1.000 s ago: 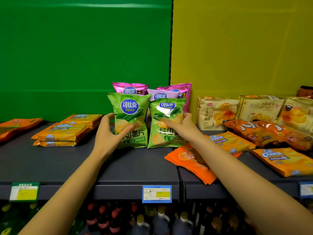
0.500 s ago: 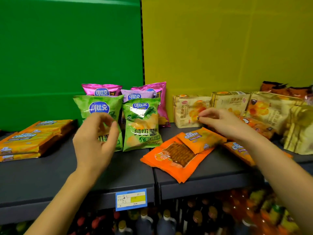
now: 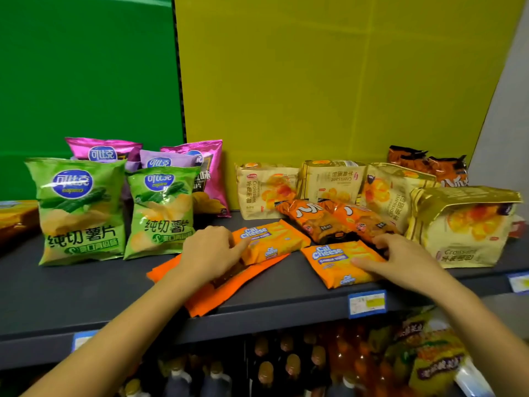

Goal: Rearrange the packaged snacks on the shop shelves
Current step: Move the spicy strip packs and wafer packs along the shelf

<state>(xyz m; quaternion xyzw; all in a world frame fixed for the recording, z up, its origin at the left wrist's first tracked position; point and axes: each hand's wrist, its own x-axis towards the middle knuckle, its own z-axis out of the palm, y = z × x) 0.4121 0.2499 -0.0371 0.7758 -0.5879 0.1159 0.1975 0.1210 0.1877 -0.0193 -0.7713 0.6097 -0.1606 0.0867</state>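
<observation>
Left hand [image 3: 210,253]: the forearm reaches in from the lower left, palm down and low over the shelf [image 3: 86,290]. The bent fingers touch the left end of the left wafer pack [image 3: 272,242]. Whether they grip it or only rest on it cannot be told.
Right hand [image 3: 403,259]: the forearm reaches in from the lower right. The thumb lies flat on the top face of the right wafer pack [image 3: 337,263] and the fingers curl over its far right edge, so the pack is pinched between them.
Wafer packs: both are orange and lie flat near the front of the shelf, side by side but apart. The left one lies partly on the flat orange packets [image 3: 220,296].
Flat orange packets: stacked under the left hand, with one corner over the front edge of the shelf.
Shelf, left part: two green crisp bags [image 3: 80,210] stand upright, with pink crisp bags [image 3: 207,173] upright behind them.
Shelf, right part: pale croissant bags [image 3: 266,190] line the back and one stands further forward at the far right. Two orange snack bags [image 3: 317,222] lie in front of them, just behind the wafer packs.
Shelf edge: a blue price tag [image 3: 367,303] sits below the right wafer pack.
Lower shelf: bottles [image 3: 266,365] stand in rows, blurred.
</observation>
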